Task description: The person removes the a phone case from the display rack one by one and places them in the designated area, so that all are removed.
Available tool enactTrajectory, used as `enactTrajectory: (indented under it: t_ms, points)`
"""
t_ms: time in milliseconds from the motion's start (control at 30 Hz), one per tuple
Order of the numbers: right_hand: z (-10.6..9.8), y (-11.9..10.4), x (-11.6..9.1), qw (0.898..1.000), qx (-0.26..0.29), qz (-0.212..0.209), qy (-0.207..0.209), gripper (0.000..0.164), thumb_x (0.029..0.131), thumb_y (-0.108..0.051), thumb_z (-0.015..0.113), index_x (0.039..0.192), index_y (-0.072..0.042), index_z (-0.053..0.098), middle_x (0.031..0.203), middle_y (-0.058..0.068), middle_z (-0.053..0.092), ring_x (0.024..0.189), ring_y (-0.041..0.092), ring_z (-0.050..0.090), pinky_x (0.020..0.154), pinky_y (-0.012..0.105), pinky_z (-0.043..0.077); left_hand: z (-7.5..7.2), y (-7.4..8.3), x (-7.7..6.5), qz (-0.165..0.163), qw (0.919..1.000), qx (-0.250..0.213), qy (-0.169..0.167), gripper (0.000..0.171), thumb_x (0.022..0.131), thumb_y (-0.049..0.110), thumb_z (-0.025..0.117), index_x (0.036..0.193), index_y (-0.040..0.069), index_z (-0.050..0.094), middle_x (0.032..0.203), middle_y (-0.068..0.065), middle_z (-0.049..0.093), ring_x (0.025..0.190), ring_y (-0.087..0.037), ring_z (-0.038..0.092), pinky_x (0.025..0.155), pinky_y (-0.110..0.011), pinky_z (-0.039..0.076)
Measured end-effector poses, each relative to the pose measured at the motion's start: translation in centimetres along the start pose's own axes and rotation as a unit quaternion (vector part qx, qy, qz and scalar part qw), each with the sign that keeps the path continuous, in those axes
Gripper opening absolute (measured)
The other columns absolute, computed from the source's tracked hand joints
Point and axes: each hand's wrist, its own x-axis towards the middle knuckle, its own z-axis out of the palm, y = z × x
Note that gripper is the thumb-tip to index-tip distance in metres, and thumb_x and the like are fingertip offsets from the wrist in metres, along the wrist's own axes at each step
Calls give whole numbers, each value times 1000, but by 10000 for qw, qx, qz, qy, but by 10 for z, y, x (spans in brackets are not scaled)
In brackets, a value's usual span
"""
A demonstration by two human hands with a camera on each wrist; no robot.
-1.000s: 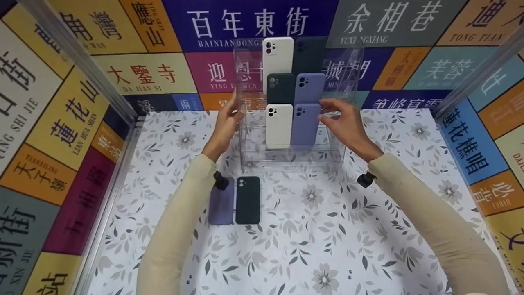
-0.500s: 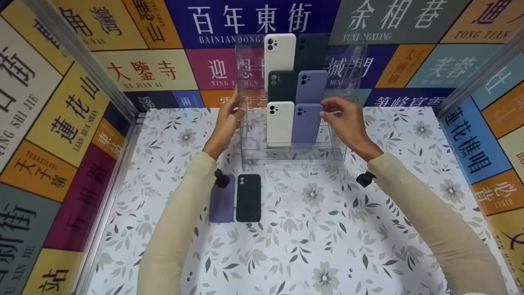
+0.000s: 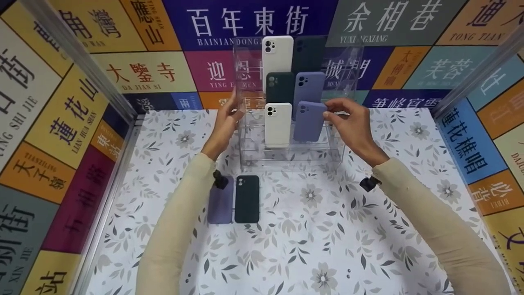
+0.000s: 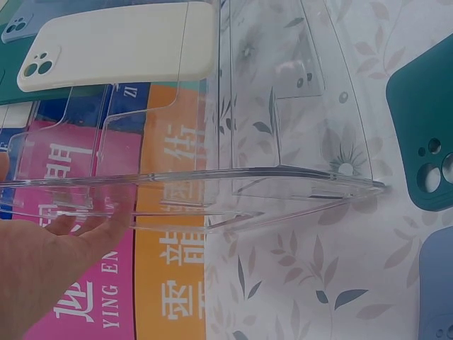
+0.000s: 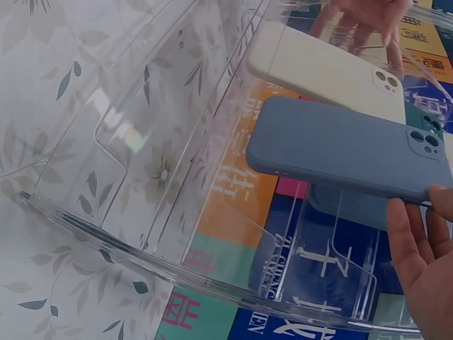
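My right hand (image 3: 354, 127) pinches the right edge of a lavender phone case (image 3: 310, 123) between thumb and fingers. The case leans slightly to the right at the front tier of a clear stepped display rack (image 4: 297, 172). In the right wrist view, thumb and fingertips hold that case (image 5: 340, 145) by the edge at its camera end. Around the rack's left side panel, my left hand (image 3: 225, 127) keeps a grip. Beside the held case stands a white case (image 3: 278, 126). Behind them are a dark green case (image 3: 279, 87) and another lavender case (image 3: 310, 84).
On the top tier are a white case (image 3: 277, 57) and a dark green case (image 3: 309, 55). A purple case (image 3: 221, 205) and a dark green case (image 3: 247, 200) lie on the flowered tabletop (image 3: 311, 233) before the rack. Sign-covered panels (image 3: 141, 73) enclose the back and sides.
The front lavender case has risen a little and shifted right, from upright to tilted, with my right hand. My left hand stays at the rack's side. The other cases keep their places.
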Motion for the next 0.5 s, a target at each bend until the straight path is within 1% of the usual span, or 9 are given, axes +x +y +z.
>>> enactTrajectory:
  t_ms: [133, 233, 367, 500]
  points:
    - [-7, -2, -7, 9995, 95, -298, 28, 23, 99, 6, 78, 122, 2, 79, 114, 15, 76, 101, 15, 73, 88, 27, 62, 0, -1, -1, 42, 10000, 30, -64, 73, 112, 9, 51, 177, 26, 23, 174, -9, 43, 152, -36, 49, 122, -60, 43]
    - [-11, -4, -11, 9993, 93, -355, 120, 23, 98, 7, 78, 120, 2, 80, 113, 15, 77, 100, 13, 73, 87, 26, 63, 0, -1, -1, 40, 9999, 23, -103, 73, 113, 10, 51, 177, 28, 23, 174, -8, 44, 152, -31, 50, 123, -58, 43]
    - [-14, -4, -16, 9994, -9, -302, 166, 22, 98, 5, 79, 120, 1, 80, 115, 15, 78, 100, 12, 74, 87, 23, 62, 0, 0, -1, 29, 10000, 3, -71, 72, 113, 11, 52, 177, 30, 24, 173, -7, 44, 151, -30, 50, 123, -57, 43]
    - [-15, -3, -21, 9996, -81, -210, 146, 24, 97, 6, 80, 121, 1, 80, 115, 14, 78, 100, 12, 74, 87, 23, 62, -1, 1, 0, 48, 10000, 17, -45, 72, 113, 10, 52, 177, 29, 25, 174, -7, 43, 153, -31, 49, 123, -57, 43]
